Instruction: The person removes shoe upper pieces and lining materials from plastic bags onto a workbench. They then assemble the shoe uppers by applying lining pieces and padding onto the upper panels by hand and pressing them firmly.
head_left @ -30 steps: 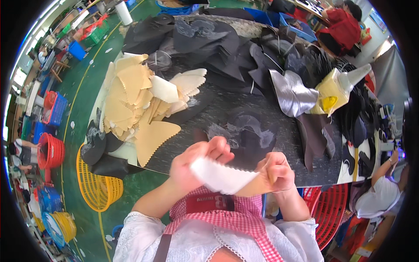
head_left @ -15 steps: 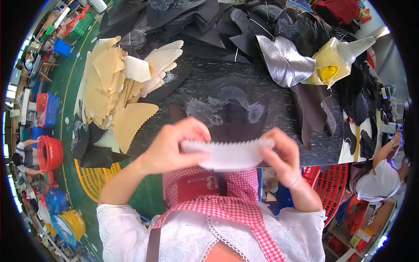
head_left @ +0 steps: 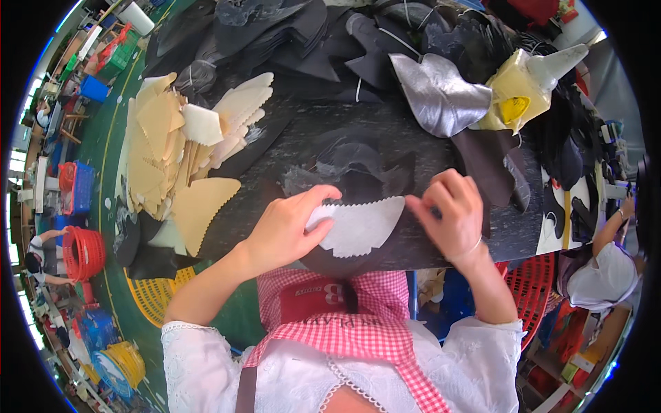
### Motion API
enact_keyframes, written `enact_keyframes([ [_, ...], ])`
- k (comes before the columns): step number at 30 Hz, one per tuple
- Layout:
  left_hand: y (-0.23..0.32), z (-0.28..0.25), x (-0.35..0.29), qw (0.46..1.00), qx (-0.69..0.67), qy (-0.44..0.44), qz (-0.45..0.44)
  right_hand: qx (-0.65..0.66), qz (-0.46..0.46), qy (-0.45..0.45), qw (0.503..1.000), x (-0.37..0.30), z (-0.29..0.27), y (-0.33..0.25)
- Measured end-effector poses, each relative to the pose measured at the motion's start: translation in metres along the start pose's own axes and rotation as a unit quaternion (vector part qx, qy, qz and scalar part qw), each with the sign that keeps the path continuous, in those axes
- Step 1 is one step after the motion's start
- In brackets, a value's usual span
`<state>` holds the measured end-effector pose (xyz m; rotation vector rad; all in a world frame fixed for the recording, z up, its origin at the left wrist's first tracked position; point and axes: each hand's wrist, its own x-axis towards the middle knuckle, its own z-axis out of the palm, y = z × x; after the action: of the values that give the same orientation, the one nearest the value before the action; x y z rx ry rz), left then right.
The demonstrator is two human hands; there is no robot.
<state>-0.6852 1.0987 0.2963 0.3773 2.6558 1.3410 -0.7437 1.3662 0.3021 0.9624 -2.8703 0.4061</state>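
Observation:
A white, flat lining piece (head_left: 361,224) with a zigzag upper edge lies over a dark shaped piece (head_left: 323,260) at the table's near edge. My left hand (head_left: 296,224) pinches its left end, thumb on top and fingers curled behind. At its pointed right corner, my right hand (head_left: 451,217) is closed, fingers curled and thumb tip against the corner; how firm that grip is stays unclear. Just beyond lie more dark pieces (head_left: 344,165) with frayed, whitish film on them. To the left sits a heap of tan and cream zigzag-edged pieces (head_left: 155,151).
Stacked black pieces (head_left: 275,34) cover the table's back. At right are a silver curved piece (head_left: 444,96), a yellowish nozzle bottle (head_left: 523,89) and a brown piece (head_left: 485,165). A yellow basket (head_left: 162,292) and red basket (head_left: 530,296) stand below. Other people work at both sides.
The white piece has gone from a blurred, raised position to lower over the dark piece, its face now showing. My right hand has moved outward to its corner. The view has shifted slightly.

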Motion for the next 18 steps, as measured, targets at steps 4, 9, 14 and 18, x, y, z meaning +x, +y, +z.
enact_keyframes([
  [4,0.002,0.002,-0.002,0.986,0.144,0.005,0.088,0.201,-0.149,0.059,0.966,-0.005,0.024,-0.047],
  [9,-0.006,-0.027,-0.021,0.964,0.179,0.185,0.066,0.127,-0.038,0.208,0.969,-0.002,-0.024,0.005],
  [14,0.018,-0.001,0.007,0.98,-0.023,0.109,0.163,0.178,0.1,0.134,0.97,-0.004,-0.02,0.049],
  [18,0.068,0.005,0.048,0.96,-0.082,0.132,0.235,0.292,-0.073,0.038,0.953,-0.013,-0.054,-0.018],
])
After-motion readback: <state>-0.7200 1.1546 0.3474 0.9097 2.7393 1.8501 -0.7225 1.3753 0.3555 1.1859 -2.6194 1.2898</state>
